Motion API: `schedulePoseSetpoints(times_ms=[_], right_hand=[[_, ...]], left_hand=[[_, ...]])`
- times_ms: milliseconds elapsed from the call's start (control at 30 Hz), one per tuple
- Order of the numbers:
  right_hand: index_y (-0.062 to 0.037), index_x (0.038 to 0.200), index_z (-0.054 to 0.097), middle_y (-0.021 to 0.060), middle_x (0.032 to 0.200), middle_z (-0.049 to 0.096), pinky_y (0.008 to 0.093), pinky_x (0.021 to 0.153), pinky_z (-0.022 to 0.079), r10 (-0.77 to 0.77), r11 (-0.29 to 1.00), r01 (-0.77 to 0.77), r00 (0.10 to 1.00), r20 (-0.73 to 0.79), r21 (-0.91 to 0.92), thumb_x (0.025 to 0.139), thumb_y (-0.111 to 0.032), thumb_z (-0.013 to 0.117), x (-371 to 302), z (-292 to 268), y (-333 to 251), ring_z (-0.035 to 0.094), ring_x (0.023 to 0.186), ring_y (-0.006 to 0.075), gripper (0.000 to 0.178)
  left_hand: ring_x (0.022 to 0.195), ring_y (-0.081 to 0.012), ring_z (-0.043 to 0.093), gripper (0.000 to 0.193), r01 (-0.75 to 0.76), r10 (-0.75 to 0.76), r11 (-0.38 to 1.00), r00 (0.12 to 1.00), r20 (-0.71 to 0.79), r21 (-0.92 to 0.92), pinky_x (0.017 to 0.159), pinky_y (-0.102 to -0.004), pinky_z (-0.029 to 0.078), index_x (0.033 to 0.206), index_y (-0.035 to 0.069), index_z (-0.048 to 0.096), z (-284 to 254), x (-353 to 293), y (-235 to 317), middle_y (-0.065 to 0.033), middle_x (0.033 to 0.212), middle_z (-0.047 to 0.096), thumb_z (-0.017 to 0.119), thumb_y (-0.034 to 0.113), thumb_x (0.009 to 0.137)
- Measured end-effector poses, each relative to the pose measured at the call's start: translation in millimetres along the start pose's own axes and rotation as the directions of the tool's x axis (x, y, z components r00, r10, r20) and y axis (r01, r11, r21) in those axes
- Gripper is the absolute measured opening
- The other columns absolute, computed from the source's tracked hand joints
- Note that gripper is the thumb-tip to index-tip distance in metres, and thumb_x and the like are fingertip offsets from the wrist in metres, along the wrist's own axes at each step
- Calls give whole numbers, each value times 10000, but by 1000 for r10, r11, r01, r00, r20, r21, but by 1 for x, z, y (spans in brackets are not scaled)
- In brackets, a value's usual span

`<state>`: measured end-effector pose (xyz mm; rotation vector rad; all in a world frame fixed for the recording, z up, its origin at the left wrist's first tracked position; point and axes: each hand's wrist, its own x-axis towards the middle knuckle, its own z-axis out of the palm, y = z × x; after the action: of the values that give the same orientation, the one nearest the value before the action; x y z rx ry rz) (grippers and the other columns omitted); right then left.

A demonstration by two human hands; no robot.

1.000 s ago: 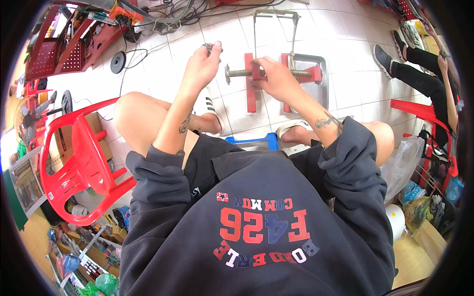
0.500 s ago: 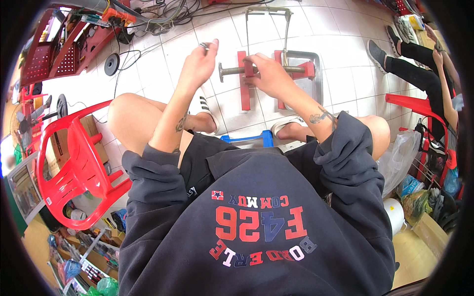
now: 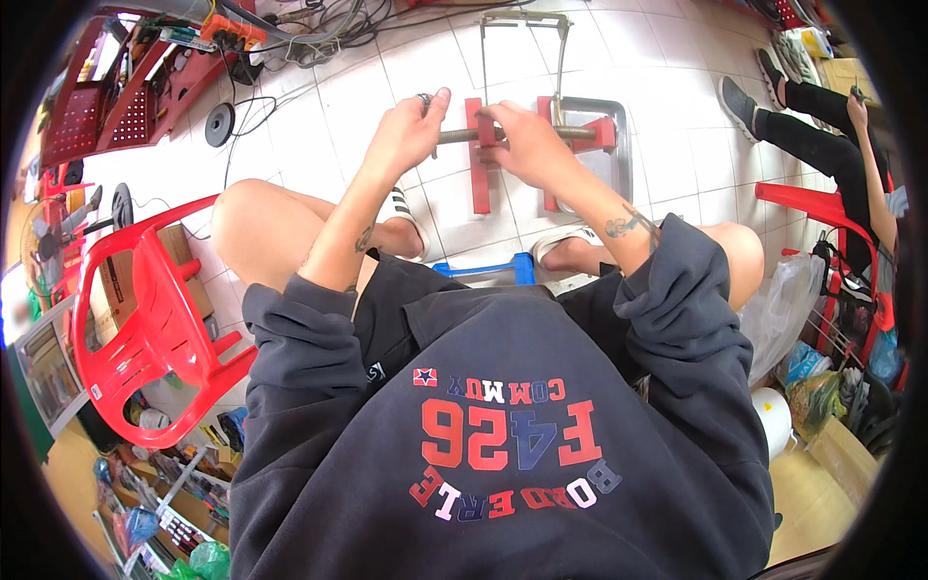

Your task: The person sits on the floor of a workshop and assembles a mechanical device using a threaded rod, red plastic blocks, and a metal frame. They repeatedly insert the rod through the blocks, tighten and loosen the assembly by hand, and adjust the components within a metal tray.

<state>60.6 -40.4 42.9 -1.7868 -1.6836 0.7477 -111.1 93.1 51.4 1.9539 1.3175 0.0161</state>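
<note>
A red metal clamp [image 3: 480,184] stands on the tiled floor before my feet, with a long threaded screw [image 3: 458,136] running crosswise through its red plates. My right hand [image 3: 527,140] is closed about the left upright where the screw passes through, thumb below and fingers above. My left hand [image 3: 408,133], a ring on one finger, is at the screw's left end and covers the screw's head. Its thumb points up and its other fingers curl mostly out of sight. A thin U-shaped metal frame [image 3: 527,17] rises behind the clamp. Beside it lies a grey metal tray [image 3: 623,169].
A small blue stool [image 3: 524,271] is between my feet. To the left are a red plastic chair [image 3: 145,319], a black disc [image 3: 219,125] and tangled cables [image 3: 333,43]. Another person's legs [image 3: 802,135] and a clear plastic bag [image 3: 781,304] are to the right.
My left hand has moved right and slightly nearer, from beside the screw's head to over it. My right hand stays on the clamp.
</note>
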Motion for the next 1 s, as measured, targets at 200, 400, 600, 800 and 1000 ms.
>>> schedulePoseSetpoints(times_ms=[200,400,600,800,1000], right_hand=[[-23,1123,599,170,1085,646,466,861,521,26,999,-26,1000,-9,32,791,-131,782,-2,-1,-2,643,1005,399,394],[-25,1121,601,169,1082,646,465,857,519,4,1000,-4,1000,-9,26,796,-139,782,0,0,-1,644,998,397,389],[-25,1134,599,177,1087,645,469,862,516,-7,1000,7,1000,-13,3,800,-152,782,-1,0,-1,645,998,402,401],[-29,1134,596,175,1097,645,468,867,516,-9,1000,9,1000,-8,-2,801,-156,782,0,2,0,642,1011,400,402],[-26,1200,605,170,1101,652,444,884,516,31,999,-31,999,12,10,809,-133,776,-2,2,1,643,1037,381,440]], left_hand=[[772,-187,652,621,-6,-10,991,993,-115,-137,786,-341,509,1038,-21,735,-40,-10,25,-109,743,724,461,537,1043],[944,-309,730,688,-23,26,999,993,-115,27,878,-386,527,1025,-38,736,-5,2,0,-186,861,757,424,575,1039],[848,-336,725,586,6,-34,982,988,-150,-189,780,-426,533,919,-1,737,-36,-2,22,-188,729,716,482,516,1022],[1010,-295,715,626,-6,6,999,1000,22,-39,943,-383,504,1120,-20,717,2,10,-12,-203,975,755,448,539,1041],[551,-67,413,554,-99,45,940,985,-167,-326,537,-288,357,1020,6,747,-32,-6,18,21,554,390,450,470,1069]])
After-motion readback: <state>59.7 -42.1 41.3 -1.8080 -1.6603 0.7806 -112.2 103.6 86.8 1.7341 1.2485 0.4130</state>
